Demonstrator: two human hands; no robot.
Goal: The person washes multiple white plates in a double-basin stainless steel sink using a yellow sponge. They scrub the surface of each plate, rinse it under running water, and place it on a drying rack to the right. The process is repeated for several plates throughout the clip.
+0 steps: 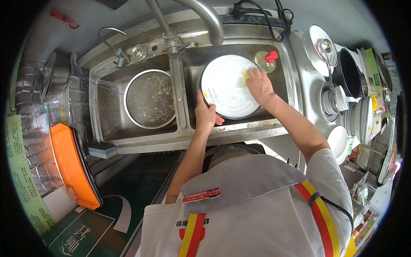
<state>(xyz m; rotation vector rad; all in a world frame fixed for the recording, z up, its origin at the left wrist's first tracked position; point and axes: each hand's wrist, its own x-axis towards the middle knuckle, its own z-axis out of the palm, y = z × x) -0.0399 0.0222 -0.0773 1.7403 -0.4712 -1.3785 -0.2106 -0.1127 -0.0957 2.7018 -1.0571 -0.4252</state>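
Note:
A large white plate with a dark rim (228, 86), printed with a small flower and writing, is held tilted over the right sink basin (196, 57). My left hand (205, 112) grips its lower left edge, thumb on the front and the other fingers partly hidden behind. Under that edge shows something pinkish red (219, 120), too little of it to name. Against the plate's upper right face my right hand (259, 84) presses a yellow sponge (245, 77), mostly covered by the fingers. Just beyond that hand a clear bottle with a red cap (271, 57) stands in the basin.
A steel faucet (212, 22) arches over the sink. In the left basin lies a round metal pan or strainer (149, 99) with food scraps. Pots (348, 72), bowls (337, 98) and stacked plates (356, 119) crowd the right counter; orange trays (72, 167) stand at left.

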